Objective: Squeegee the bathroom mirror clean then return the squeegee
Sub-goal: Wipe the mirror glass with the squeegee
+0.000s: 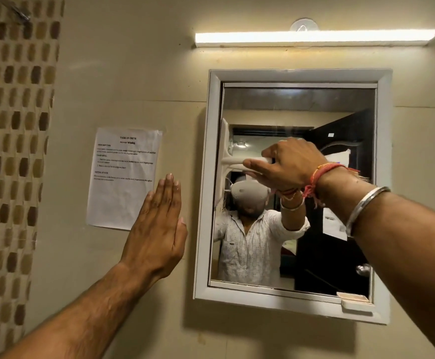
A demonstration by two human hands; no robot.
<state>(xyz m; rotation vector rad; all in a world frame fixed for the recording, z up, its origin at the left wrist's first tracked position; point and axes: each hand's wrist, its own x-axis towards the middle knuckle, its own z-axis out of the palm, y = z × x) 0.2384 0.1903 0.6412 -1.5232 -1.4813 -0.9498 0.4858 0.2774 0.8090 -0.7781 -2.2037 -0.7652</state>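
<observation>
A white-framed bathroom mirror (335, 120) hangs on the beige wall. My right hand (292, 164) grips the handle of a white squeegee (225, 151). Its blade stands upright against the glass at the mirror's left edge, about mid-height. My left hand (156, 229) lies flat on the wall to the left of the mirror frame, fingers straight and together, holding nothing. The glass reflects a person in a white shirt and a dark door.
A printed paper sheet (123, 177) is stuck to the wall left of the mirror. A lit tube light (314, 38) runs above it. A small white soap-like block (356, 305) sits on the frame's lower right ledge. Brown mosaic tiles (11, 151) cover the far left.
</observation>
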